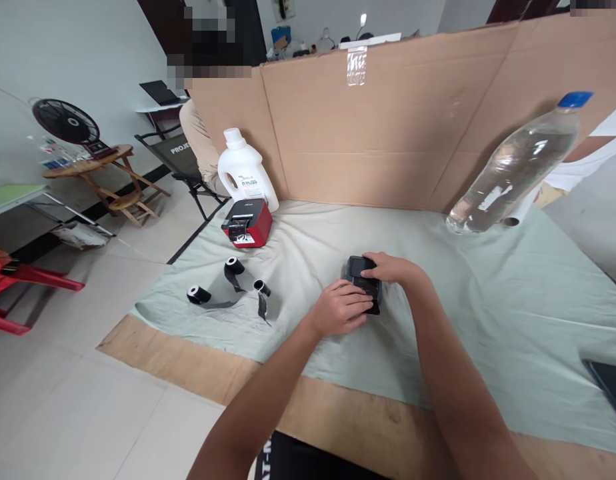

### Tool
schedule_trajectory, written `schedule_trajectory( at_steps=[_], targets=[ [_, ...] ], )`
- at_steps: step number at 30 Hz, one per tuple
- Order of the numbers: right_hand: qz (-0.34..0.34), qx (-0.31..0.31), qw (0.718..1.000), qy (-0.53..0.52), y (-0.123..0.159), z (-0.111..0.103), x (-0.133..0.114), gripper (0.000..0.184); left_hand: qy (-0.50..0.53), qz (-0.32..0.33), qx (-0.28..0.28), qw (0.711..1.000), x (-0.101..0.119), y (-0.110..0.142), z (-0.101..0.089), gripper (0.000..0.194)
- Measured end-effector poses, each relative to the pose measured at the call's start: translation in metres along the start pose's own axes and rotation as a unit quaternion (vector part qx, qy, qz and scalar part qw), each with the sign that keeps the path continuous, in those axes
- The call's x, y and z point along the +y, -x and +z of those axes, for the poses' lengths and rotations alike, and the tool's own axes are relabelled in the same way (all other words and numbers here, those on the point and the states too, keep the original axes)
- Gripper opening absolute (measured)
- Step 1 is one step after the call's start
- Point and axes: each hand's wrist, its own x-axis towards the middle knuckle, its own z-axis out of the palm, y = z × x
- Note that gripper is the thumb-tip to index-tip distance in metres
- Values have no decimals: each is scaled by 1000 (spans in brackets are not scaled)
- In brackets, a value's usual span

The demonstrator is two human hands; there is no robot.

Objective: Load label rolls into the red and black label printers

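At the far left of the cloth (418,233), a white jug (251,170) stands before the cardboard (378,147); a clear bottle (518,170) is far right. Farther left, a fan (73,123) sits on a wooden stool (63,173), a red stool (41,275) nearer. A dark slab (612,387), perhaps a phone, lies near right, cut off.

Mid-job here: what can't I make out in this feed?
Black device: part of its near side is hidden by the left hand, head view.
Dark flat object: cut off by the right edge, head view.
White jug: small label print too tiny to read, head view.
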Motion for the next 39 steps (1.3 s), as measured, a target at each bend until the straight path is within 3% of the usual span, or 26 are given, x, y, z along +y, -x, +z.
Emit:
schedule_trajectory(
  at_steps=[8,11,17,23,27,33,39],
  targets=[
    [33,69,997,-29,11,5,-8,62,19,18,54,998,6,-6,-5,24],
    [47,64,996,-36,8,7,-11,64,33,3,74,997,7,-6,-8,25],
    [70,37,996,-30,6,21,-22,48,45,-28,79,995,6,-7,-11,18],
    [67,90,993,-42,22,26,-25,47,44,-38,77,995,9,-5,-12,18],
    [77,134,987,-37,24,30,-33,55,74,-133,124,981,4,-2,-9,29],
    [66,101,991,-64,15,34,-25,49,108,-263,204,937,-12,5,-9,41],
    [54,91,985,-135,12,33,-15,59,148,-361,215,895,-12,3,-7,37]
  ],
)
